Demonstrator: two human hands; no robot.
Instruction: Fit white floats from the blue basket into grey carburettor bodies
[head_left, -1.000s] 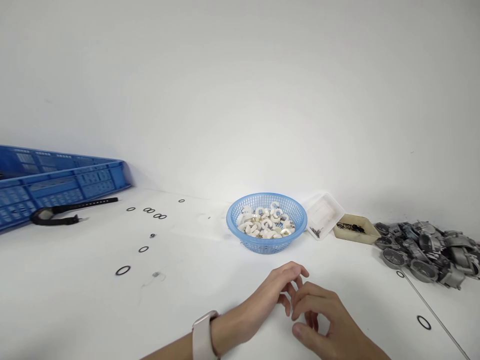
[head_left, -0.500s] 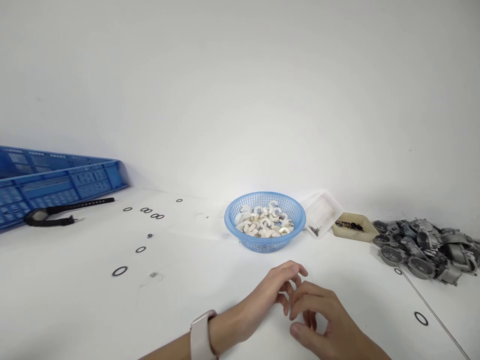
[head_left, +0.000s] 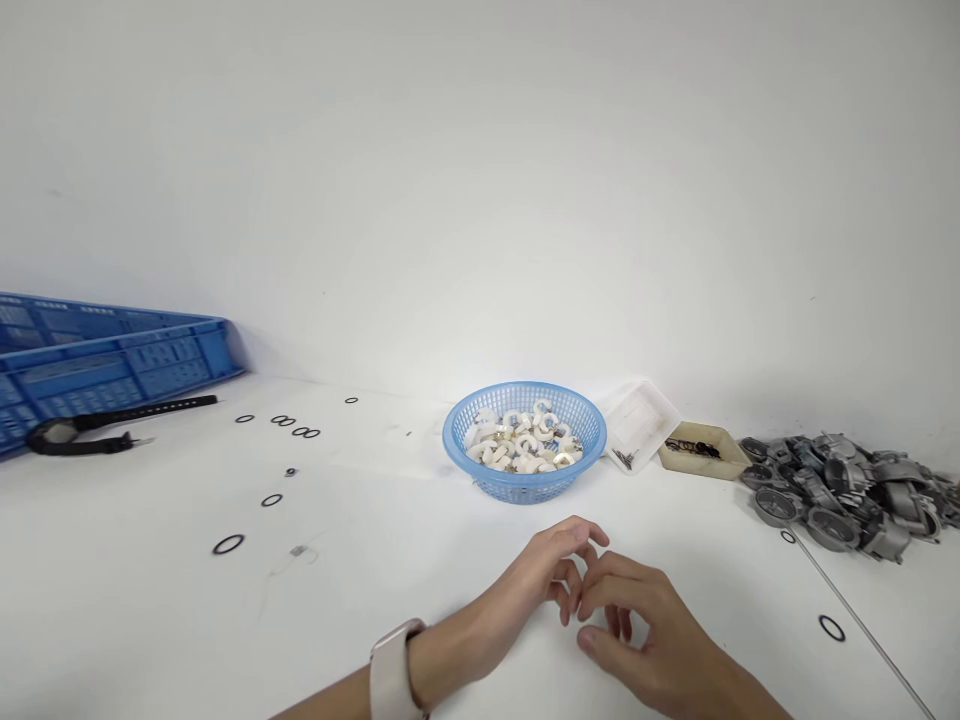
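Though left hand (head_left: 536, 568) and right hand (head_left: 651, 622) curl loosely, apparently empty, rings (head_left: 216, 549) could scatter.
Likely cause: careless sweep left of basket (head_left: 525, 487).

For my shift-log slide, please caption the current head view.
Left hand and right hand close together before a blue basket of white parts, grey parts heaped at right.

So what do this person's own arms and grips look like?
The left grip and right grip are bare hands, no gloves or rings visible. The left forearm and right forearm show no sleeves. A wristwatch with a pale band and pinkish edge is strapped on the left; none shows on the right.
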